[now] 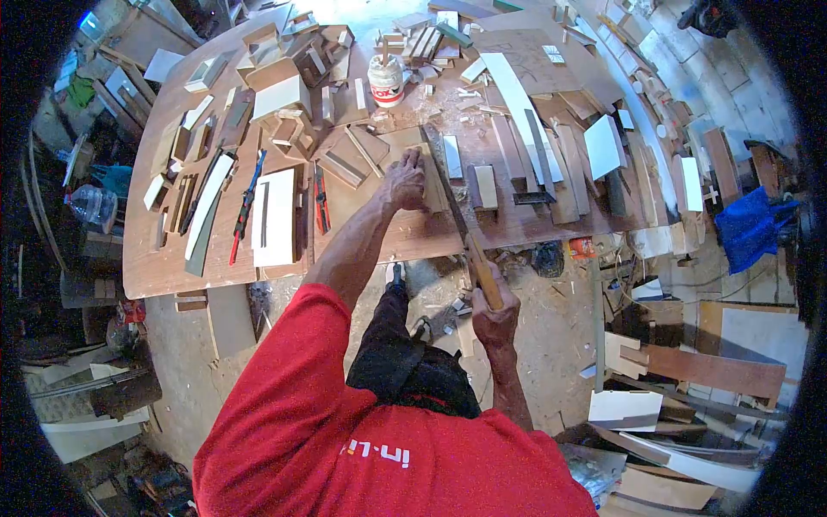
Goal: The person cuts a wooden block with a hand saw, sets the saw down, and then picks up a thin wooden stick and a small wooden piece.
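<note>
Head view: left hand (406,180) outstretched on board (401,137), grip unclear; right hand (495,318) clenched around wooden handle (482,272).

Open tabletop (413,239) between left forearm (360,233) and saw (484,274), bucket (386,90) beyond

Littered pale floor (560,362); wooden worktable (155,267); bright light (357,17) at far edge.

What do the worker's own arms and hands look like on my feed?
The arms come out of a red short-sleeved shirt with white lettering, only partly readable. The forearms are uncovered. The left hand and right hand show no gloves.
</note>
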Demonstrator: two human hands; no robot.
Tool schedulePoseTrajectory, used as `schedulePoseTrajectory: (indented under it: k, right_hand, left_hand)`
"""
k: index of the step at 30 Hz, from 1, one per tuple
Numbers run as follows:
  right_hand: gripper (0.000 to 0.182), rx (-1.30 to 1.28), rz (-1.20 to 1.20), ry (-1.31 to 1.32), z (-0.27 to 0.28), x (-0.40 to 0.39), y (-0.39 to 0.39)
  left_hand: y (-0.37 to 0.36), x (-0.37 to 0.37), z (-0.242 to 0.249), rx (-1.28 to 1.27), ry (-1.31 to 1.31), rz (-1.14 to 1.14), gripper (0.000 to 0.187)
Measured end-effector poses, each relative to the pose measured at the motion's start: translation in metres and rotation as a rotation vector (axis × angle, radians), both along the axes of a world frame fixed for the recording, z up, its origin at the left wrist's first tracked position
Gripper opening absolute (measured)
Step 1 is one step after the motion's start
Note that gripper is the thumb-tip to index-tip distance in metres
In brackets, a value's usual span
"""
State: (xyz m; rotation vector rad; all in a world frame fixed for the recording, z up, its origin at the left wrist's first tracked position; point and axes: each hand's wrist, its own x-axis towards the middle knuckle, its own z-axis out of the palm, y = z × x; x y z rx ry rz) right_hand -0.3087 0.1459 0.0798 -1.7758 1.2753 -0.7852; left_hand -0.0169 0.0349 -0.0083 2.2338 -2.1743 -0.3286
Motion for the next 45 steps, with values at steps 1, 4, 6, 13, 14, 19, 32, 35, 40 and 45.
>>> schedulePoseTrajectory:
  k: [1,4,6,13,14,19,32,35,40,45]
  right_hand:
    - [0.048,0.023,-0.006,-0.019,0.006,0.0,0.002]
    - [0.046,-0.016,0.02,0.004,0.004,-0.012,0.012]
    - [0.044,0.119,0.017,0.025,0.003,-0.016,0.015]
    - [0.044,0.073,-0.009,0.029,0.009,-0.018,0.02]
    - [0.044,0.075,-0.02,0.009,0.01,-0.02,0.023]
    - [0.043,0.156,-0.021,0.035,-0.007,-0.003,-0.004]
    - [0.039,0.105,0.021,0.038,-0.016,-0.028,0.023]
    - [0.037,0.052,-0.027,-0.008,-0.003,-0.02,0.018]
    - [0.039,0.247,0.0,0.207,-0.017,-0.024,0.022]
    - [0.042,-0.103,0.013,0.034,-0.035,-0.024,0.02]
  left_hand:
    - [-0.002,0.002,0.001,0.038,-0.047,0.006,0.096]
    - [-0.005,0.0,-0.004,0.037,-0.022,0.051,0.115]
    - [-0.005,0.001,-0.006,0.043,-0.032,0.052,0.114]
    - [-0.003,0.001,-0.003,0.037,0.009,0.066,0.118]
    - [-0.003,0.003,0.0,0.037,0.009,0.073,0.118]
    - [-0.002,0.0,0.002,0.068,-0.004,0.055,0.121]
    - [-0.004,0.005,-0.007,0.048,0.027,0.072,0.104]
    - [-0.002,0.003,-0.003,0.001,-0.047,0.027,0.115]
    - [-0.002,0.0,0.004,0.059,-0.039,0.064,0.113]
    - [-0.002,0.0,0.008,0.114,-0.037,0.036,0.112]
